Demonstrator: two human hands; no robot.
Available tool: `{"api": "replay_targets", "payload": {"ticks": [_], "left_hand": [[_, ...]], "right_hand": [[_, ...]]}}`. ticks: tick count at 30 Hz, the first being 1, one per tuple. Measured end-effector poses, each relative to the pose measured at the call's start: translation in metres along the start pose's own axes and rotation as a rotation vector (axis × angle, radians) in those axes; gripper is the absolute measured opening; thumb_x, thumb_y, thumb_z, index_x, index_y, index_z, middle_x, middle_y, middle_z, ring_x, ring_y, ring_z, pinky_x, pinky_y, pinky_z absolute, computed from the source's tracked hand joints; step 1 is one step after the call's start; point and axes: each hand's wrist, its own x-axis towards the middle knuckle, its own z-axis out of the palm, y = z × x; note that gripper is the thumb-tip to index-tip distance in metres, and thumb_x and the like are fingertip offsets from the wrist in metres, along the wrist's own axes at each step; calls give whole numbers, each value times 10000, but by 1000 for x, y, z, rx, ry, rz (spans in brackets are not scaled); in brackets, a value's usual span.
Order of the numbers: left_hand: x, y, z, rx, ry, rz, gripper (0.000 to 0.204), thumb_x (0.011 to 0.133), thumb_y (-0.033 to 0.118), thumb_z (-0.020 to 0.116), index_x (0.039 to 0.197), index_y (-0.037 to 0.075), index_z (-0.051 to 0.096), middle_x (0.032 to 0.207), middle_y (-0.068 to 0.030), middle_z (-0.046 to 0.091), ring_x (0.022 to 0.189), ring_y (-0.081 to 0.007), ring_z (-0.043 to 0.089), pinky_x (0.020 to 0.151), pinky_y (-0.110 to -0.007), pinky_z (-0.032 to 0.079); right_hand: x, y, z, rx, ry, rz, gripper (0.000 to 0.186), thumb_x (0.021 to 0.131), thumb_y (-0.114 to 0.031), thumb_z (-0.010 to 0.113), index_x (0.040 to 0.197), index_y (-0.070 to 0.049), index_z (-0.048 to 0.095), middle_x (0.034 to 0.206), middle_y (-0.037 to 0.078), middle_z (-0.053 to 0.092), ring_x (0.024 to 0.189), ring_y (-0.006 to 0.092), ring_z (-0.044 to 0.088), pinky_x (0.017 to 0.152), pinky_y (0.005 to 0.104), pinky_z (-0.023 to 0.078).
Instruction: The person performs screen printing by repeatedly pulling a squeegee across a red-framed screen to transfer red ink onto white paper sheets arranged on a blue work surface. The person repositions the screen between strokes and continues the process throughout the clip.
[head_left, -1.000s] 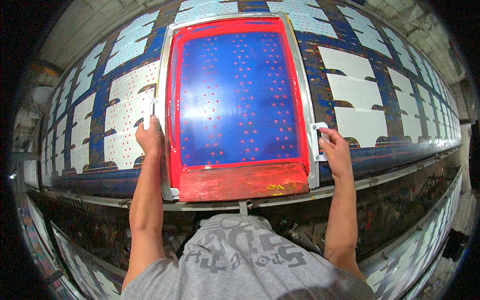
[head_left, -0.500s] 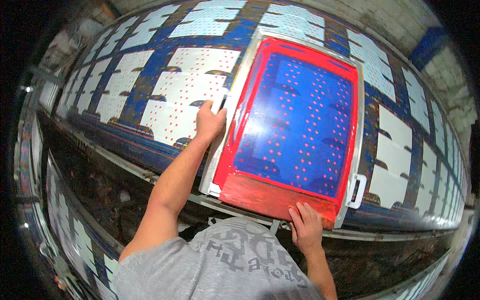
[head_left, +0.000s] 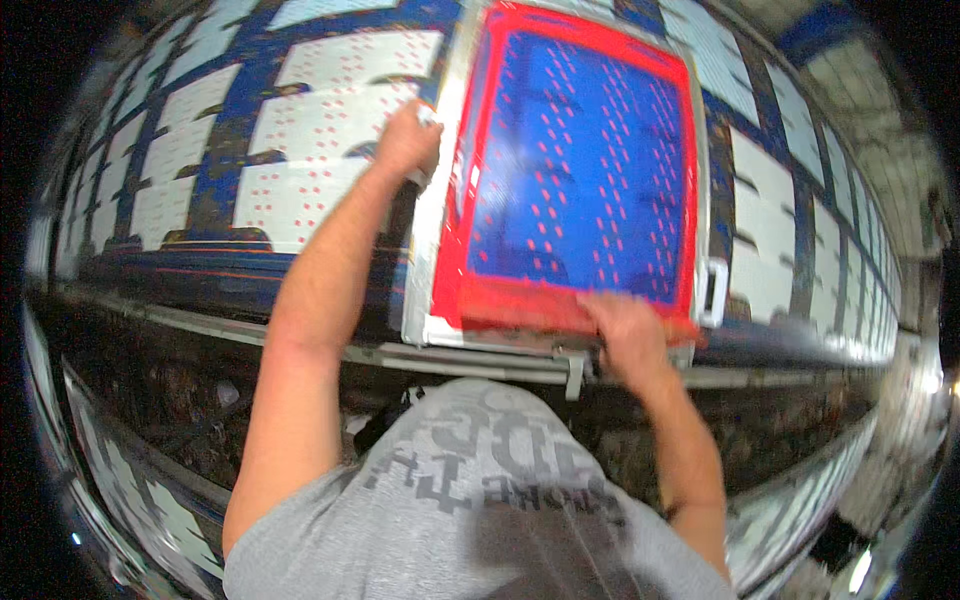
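Observation:
A silk-screen frame (head_left: 426, 280) with a blue mesh (head_left: 577, 170) dotted in pink, rimmed by red ink, lies over the long printing table. My left hand (head_left: 405, 145) is closed round the white handle on the frame's left side. My right hand (head_left: 630, 335), blurred, rests on the red-stained squeegee board (head_left: 515, 308) along the frame's near end, fingers closed over its top edge. The right white handle (head_left: 714, 292) is free of any hand. White panels (head_left: 340, 120) lie beside the frame, those on the left printed with red dots, those at near right (head_left: 765, 240) plain.
A metal rail (head_left: 470, 362) runs along the table's near edge, with a bracket (head_left: 573, 375) below the frame. More tables bearing pale panels (head_left: 175, 510) stand behind me at both lower sides. Concrete wall or floor shows at the far right (head_left: 850, 75).
My right hand has left the right handle for the squeegee board. The frame first shifted right in view as the camera turned, then moved higher in the picture. My left hand stays on its handle.

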Motion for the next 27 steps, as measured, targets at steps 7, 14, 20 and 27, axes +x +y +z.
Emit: {"api": "replay_targets", "payload": {"ticks": [7, 14, 20, 27], "left_hand": [[2, 4, -5, 24, -66, 1, 557, 926, 296, 753, 1398, 17, 659, 1282, -274, 754, 1216, -431, 729, 1084, -504, 554], [5, -5, 6, 20, 4, 21, 468, 942, 309, 767, 1320, 37, 717, 1188, -264, 786, 1111, -406, 777, 1004, -501, 590], [4, -6, 7, 8, 21, 10, 464, 945, 298, 761, 1326, 37, 712, 1180, -266, 786, 1111, -409, 776, 1011, -499, 588], [2, -4, 2, 20, -26, 12, 451, 944, 330, 771, 1312, 75, 720, 1161, -257, 784, 1093, -413, 770, 978, -508, 581]], "right_hand": [[39, 4, -54, 168, -323, 200, 318, 889, -68, 748, 1200, -120, 795, 1153, 156, 793, 1087, 390, 750, 932, 506, 591], [37, -9, -33, 182, -413, 226, 414, 839, -36, 679, 1215, -161, 800, 1172, 156, 795, 1111, 396, 743, 939, 531, 590], [-4, -37, -7, 49, -115, 122, 586, 707, 91, 717, 1266, -78, 765, 1199, 153, 782, 1159, 362, 734, 987, 497, 581], [-11, -32, 28, -96, 203, 77, 765, 595, 37, 772, 1349, -82, 715, 1278, 124, 735, 1164, 334, 706, 984, 475, 536]]}}
